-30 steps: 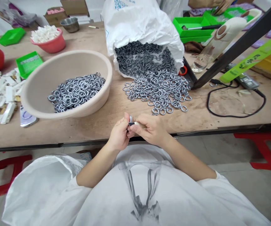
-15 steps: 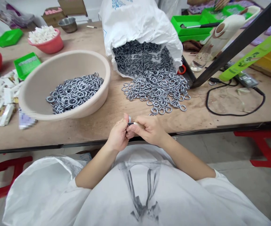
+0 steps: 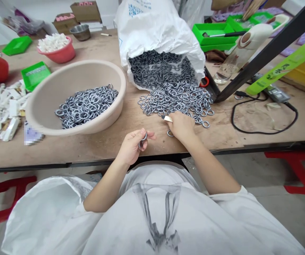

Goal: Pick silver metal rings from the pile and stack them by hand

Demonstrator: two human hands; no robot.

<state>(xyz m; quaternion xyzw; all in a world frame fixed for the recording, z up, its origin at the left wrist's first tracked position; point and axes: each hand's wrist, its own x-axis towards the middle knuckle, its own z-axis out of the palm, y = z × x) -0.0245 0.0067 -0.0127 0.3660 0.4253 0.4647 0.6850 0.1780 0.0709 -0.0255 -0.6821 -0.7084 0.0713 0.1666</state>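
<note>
Grey metal-looking rings (image 3: 143,137) are pinched in the fingers of my left hand (image 3: 131,147), just above the table's front edge. My right hand (image 3: 183,128) is closed round a small white-handled tool (image 3: 167,118) with a dark tip, pointing left. That hand is at the front of a loose pile of rings (image 3: 177,97), and its fingertips are hidden. The pile spills from the mouth of a white sack (image 3: 157,32) lying on its side. To the left, a beige basin (image 3: 45,92) holds many more rings.
White plastic pieces (image 3: 11,108) are heaped at the left, near a green tray (image 3: 36,84) and a pink bowl (image 3: 59,56). A black slanted post (image 3: 250,67), a bottle (image 3: 230,63) and a looped cable (image 3: 233,115) occupy the right. Another person's hand (image 3: 252,9) is at the far right back.
My hands were together at the table edge and have parted. The right hand has moved forward and right to the ring pile with the tool; the left has stayed near its place.
</note>
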